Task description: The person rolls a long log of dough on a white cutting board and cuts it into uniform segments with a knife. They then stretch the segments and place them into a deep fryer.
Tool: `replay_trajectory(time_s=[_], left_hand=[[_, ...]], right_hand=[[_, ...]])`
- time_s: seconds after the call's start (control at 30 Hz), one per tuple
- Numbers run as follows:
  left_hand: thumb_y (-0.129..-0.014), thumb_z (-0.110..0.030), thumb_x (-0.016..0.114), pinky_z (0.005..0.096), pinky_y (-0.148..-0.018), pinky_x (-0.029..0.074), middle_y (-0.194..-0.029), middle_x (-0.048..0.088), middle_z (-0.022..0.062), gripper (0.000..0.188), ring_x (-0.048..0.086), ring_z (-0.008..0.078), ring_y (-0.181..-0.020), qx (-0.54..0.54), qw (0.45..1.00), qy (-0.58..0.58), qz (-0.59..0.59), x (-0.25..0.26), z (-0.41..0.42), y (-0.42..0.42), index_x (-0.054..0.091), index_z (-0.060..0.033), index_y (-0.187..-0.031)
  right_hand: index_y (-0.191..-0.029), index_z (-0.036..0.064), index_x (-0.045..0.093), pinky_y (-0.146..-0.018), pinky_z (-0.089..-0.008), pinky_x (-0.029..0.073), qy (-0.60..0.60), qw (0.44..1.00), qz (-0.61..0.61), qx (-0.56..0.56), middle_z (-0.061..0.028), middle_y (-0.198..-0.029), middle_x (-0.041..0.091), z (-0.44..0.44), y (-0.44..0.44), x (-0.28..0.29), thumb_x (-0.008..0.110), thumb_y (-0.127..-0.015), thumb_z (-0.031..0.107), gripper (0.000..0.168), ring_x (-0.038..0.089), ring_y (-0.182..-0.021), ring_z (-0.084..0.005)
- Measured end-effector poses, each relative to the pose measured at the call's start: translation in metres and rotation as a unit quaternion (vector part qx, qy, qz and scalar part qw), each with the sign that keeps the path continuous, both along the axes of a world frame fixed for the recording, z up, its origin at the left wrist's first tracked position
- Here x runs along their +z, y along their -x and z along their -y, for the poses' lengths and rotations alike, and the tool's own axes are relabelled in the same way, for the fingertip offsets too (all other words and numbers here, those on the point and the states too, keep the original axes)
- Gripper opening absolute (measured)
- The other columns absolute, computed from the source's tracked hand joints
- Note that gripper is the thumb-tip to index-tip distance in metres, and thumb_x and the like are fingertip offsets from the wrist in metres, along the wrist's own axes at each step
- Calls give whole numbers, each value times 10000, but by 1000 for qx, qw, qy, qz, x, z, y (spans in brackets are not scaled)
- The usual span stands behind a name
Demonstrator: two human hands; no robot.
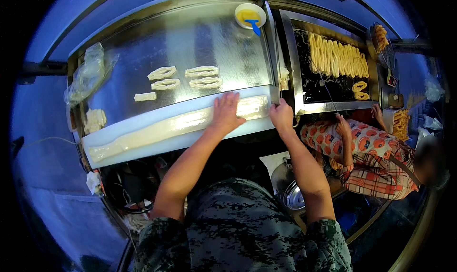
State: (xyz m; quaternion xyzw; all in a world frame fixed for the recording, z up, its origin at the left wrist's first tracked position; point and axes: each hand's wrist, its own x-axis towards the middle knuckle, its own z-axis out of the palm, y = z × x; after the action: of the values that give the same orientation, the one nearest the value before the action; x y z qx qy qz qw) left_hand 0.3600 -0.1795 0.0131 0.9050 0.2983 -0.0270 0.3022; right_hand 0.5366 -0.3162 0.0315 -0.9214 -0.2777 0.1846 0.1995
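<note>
A long, flat strip of pale dough (157,129) with a glossy surface lies along a white cutting board (142,150). My left hand (225,111) rests on the strip, palm down, towards its right end. At that end my right hand (281,114) is closed around a flat metal cutter (274,94), whose grip is hidden by the fingers. The blade stands at the board's right edge, just beyond the dough. Beyond the board, a small cut piece of dough (145,97) and several twisted dough pieces (201,71) lie on the steel worktop (142,50).
A white bowl (264,14) of yellow liquid holds a blue-handled tool (253,25). Plastic bags (87,72) lie at left. On the right, dough sticks (335,56) fry in an oil vat (314,107); a co-worker (378,164) holds a thin rod (329,93) over it.
</note>
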Motion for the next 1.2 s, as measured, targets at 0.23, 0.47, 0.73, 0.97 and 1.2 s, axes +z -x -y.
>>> replay_trajectory(time_s=[0.23, 0.47, 0.73, 0.97, 1.2], left_hand=[[-647, -400, 804, 540, -1149, 148, -1525, 246, 140, 1050, 193, 297, -1433, -31, 997, -20, -68, -3, 11, -19, 258, -30, -1464], [-651, -409, 790, 540, -1151, 139, -1535, 231, 135, 1053, 185, 293, -1438, -31, 996, -19, -83, 1, 12, -23, 247, -23, -1467], [-624, -391, 815, 536, -1143, 161, -1521, 263, 121, 1063, 206, 282, -1430, -19, 998, -28, -61, -4, 13, -20, 270, -30, -1461], [-622, -389, 813, 532, -1137, 177, -1509, 276, 124, 1038, 220, 277, -1423, -13, 997, -36, -62, -3, 13, -26, 296, -24, -1446], [-616, -368, 820, 542, -1129, 180, -1509, 275, 122, 1047, 220, 275, -1423, -12, 998, -8, -69, 3, 8, -25, 283, -27, -1448]], right_hand=[[-847, -2, 567, -638, -533, 499, -9, 1000, 18, 22, -272, -700, 620, 38, 36, -5, 604, -825, 201, 207, 611, -684, -466], [-946, -45, 597, -661, -525, 505, 33, 999, -18, 5, -285, -741, 629, 25, 43, -11, 588, -821, 204, 279, 626, -726, -458], [-925, -45, 630, -727, -505, 523, 93, 994, -50, 40, -273, -802, 655, -28, 18, 1, 598, -789, 189, 273, 644, -790, -440], [-947, -38, 619, -688, -501, 527, 107, 992, -49, 40, -276, -775, 648, 41, 34, -7, 602, -799, 172, 258, 641, -757, -441], [-860, -7, 586, -653, -513, 525, 22, 999, -32, 19, -267, -714, 637, 2, 65, -5, 589, -821, 172, 182, 635, -691, -443]])
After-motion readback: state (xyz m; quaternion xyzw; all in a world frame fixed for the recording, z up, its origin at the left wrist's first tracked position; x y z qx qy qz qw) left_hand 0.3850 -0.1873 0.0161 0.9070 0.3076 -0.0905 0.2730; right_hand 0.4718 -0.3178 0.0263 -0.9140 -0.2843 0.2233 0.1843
